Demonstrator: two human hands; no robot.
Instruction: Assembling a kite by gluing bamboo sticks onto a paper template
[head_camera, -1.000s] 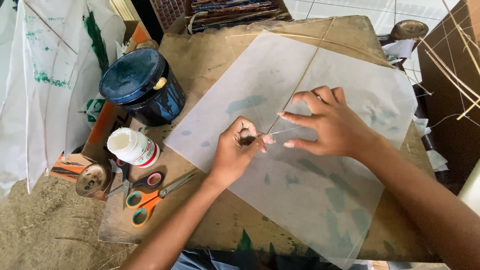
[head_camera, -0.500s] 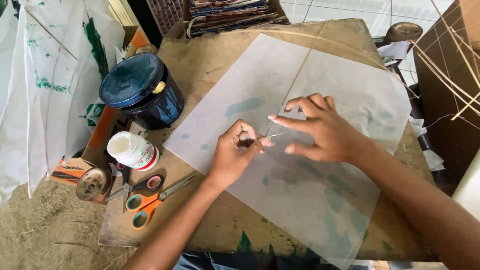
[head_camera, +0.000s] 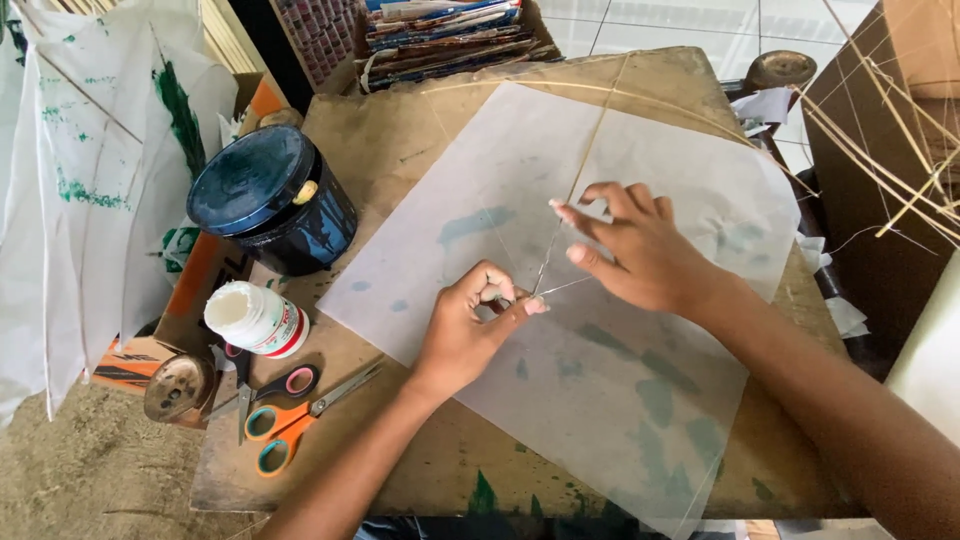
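Note:
A sheet of thin white paper (head_camera: 620, 400) lies on a worn brown table (head_camera: 400, 140), with thin bamboo sticks (head_camera: 585, 165) crossing over it. My left hand (head_camera: 470, 335) pinches a small object and a thin thread (head_camera: 565, 287) at the sticks' crossing near the sheet's middle. My right hand (head_camera: 640, 250) rests on the paper just right of the crossing, fingers spread and pressing down on the stick.
A dark blue lidded tub (head_camera: 272, 195) and a white glue bottle (head_camera: 255, 320) stand at the left. Orange-handled scissors (head_camera: 300, 410) and a second pair (head_camera: 270, 385) lie below. White kites (head_camera: 90, 200) hang left. Bamboo frames (head_camera: 890, 120) lean right; stacked papers (head_camera: 440, 35) behind.
My right hand has slid slightly up and left along the stick, its fingers spreading. My left hand stays pinched at the crossing.

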